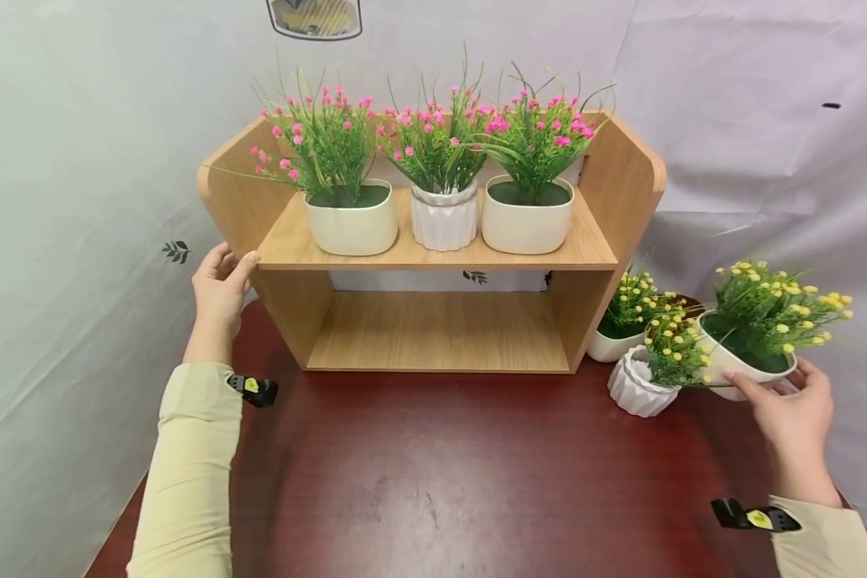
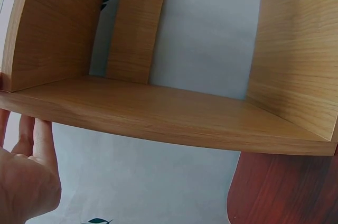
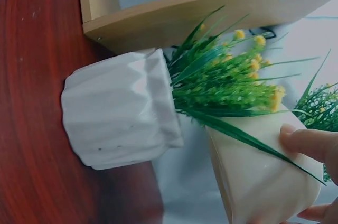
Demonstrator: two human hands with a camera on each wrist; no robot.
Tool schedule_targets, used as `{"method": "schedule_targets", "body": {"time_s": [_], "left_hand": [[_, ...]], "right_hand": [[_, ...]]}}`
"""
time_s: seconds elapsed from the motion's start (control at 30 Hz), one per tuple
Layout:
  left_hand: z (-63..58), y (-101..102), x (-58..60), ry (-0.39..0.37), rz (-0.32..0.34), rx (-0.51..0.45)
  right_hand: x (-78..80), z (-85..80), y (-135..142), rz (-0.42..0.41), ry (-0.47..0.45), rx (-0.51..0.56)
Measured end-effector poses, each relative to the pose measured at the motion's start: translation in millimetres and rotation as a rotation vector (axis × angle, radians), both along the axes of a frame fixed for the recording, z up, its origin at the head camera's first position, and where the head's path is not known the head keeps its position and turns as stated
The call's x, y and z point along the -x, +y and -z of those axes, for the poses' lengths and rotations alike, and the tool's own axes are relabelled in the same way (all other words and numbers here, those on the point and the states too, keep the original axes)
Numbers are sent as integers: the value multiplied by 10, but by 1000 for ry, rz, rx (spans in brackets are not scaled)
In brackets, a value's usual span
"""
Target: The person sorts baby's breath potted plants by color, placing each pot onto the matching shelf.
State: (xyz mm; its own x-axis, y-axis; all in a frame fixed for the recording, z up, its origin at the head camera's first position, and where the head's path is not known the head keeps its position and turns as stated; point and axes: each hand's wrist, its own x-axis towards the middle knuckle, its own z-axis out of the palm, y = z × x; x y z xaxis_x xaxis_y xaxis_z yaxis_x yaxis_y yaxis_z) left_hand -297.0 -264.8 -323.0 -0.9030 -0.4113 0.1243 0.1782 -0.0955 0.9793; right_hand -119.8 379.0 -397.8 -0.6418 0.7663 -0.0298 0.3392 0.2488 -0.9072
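Observation:
At the left, my left hand (image 1: 217,293) grips the side panel of a two-tier wooden shelf (image 1: 433,333), its thumb by the upper board's front edge. The left wrist view shows its fingers (image 2: 45,142) against the wood. Over at the right, my right hand (image 1: 798,413) holds an oval cream planter (image 1: 718,360) of yellow flowers between thumb and fingers. This planter is tilted. Beside it on the table stands a white fluted pot (image 3: 121,110) of yellow flowers, whose leaves overlap the held planter in the right wrist view.
Another cream planter (image 1: 610,347) with yellow flowers stands against the shelf's right side. On the upper board are two oval planters, left (image 1: 350,229) and right (image 1: 527,226), and a fluted pot (image 1: 444,221) between them, all with pink flowers. Beneath is a dark red table (image 1: 433,466).

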Motion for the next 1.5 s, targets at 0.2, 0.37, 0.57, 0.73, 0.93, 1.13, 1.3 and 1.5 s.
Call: {"method": "schedule_targets", "body": {"time_s": [0.2, 0.37, 0.57, 0.73, 0.93, 1.13, 1.3, 1.5], "left_hand": [[-8, 13, 4, 11, 0, 7], [-16, 15, -2, 8, 5, -9], [-13, 17, -13, 4, -3, -6], [-13, 27, -15, 11, -2, -9], [-3, 20, 2, 9, -1, -9], [-10, 21, 22, 13, 13, -45], [-11, 24, 17, 15, 10, -52], [-6, 25, 13, 24, 17, -36]], "right_hand": [[-34, -111, -94, 40, -39, -65], [-55, -225, -171, 52, -20, -119], [-80, -319, -228, 66, 16, -186], [-113, -369, -267, 72, 53, -238], [-128, -429, -302, 62, 66, -238], [-136, -472, -364, 44, 61, -223], [-128, -528, -441, 14, -3, -225], [-130, -535, -557, -32, 17, -242]]}}
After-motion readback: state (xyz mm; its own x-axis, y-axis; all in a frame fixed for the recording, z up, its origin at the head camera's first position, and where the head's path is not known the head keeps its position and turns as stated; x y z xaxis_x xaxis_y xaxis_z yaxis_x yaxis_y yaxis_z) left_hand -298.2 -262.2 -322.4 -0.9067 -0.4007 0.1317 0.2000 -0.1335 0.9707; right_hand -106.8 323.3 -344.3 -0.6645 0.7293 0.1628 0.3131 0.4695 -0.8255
